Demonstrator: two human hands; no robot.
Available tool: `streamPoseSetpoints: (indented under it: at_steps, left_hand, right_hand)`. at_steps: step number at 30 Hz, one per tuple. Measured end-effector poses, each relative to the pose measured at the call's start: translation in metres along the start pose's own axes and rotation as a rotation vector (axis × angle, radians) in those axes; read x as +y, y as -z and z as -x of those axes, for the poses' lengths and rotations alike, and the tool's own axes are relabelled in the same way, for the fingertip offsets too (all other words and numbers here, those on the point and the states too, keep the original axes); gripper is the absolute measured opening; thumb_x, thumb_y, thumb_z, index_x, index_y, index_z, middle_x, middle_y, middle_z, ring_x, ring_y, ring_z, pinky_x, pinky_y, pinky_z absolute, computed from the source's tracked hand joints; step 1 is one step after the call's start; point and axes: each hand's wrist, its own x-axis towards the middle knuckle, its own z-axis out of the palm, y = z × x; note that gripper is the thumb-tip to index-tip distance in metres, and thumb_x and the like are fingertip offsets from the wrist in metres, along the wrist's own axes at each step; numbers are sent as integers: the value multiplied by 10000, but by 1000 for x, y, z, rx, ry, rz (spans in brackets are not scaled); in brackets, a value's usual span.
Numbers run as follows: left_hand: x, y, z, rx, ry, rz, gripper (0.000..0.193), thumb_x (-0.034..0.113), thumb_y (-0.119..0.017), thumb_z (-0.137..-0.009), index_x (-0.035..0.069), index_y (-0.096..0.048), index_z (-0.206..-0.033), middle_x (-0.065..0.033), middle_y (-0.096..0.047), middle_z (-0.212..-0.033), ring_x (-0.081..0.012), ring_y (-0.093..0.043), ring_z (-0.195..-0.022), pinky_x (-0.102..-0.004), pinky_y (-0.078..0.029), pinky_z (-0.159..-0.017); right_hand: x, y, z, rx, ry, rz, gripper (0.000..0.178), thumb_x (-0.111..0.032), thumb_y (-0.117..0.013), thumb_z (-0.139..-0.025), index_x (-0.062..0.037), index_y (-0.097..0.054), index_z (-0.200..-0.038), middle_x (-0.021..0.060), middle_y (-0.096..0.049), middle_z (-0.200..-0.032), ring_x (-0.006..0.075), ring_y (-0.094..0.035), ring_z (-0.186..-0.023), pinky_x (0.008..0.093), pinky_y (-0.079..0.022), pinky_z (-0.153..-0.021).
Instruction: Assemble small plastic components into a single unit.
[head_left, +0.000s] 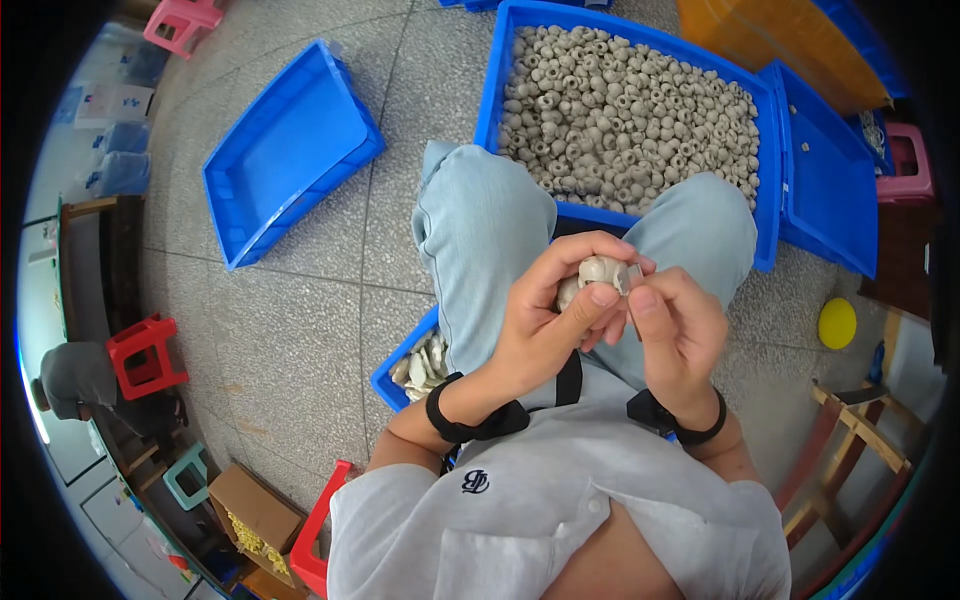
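Observation:
My left hand (545,315) is closed round a small rounded beige-grey piece (597,270) with openings in it, like a little moulded clay or resin head; its exact kind I cannot tell. The thumb lies across its near side. Pressed up against the piece from the right, my right hand (680,335) pinches a thin, flat greyish thing (634,279) between thumb and forefinger; it looks like a small blade or strip. Both hands are above my lap. Just beyond my knees, many similar beige-grey pieces (620,120) fill a large blue crate (488,95).
An empty-looking blue tray (285,150) lies on the speckled floor at left. Another blue tray (825,200) leans by the crate's right side. A blue bin (386,383) of pale flat pieces sits beside my left thigh. A red stool (145,355) and a bent-over person (80,380) are farther left.

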Motion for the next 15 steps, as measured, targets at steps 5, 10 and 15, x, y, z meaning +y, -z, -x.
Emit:
streamPoseSetpoints:
  at_steps: [5,10,15]
  left_hand:
    - [1,-1,-1,29,-30,-51,251,142,-476,-879,15,-454,-1094,-108,-561,-1011,-44,-472,-581,-151,-360,-450]
    - [0,1,0,30,-18,-45,255,148,-481,-877,16,-456,-1094,-104,-562,-1007,-40,-469,-582,-147,-360,-452]
    - [-1,1,0,31,-23,-37,254,148,-481,-878,16,-458,-1094,-99,-562,-999,-37,-462,-581,-146,-359,-456]
  right_hand:
    - [1,0,0,0,24,31,131,-65,-509,-856,14,-527,-753,52,-592,-623,84,-572,-537,187,-422,-479]
    - [2,1,1,-6,17,20,124,-63,-513,-854,16,-532,-760,50,-594,-629,77,-570,-544,186,-419,-483]
    - [3,1,1,-9,29,41,115,-57,-514,-852,17,-536,-766,50,-595,-631,82,-577,-552,184,-419,-489]
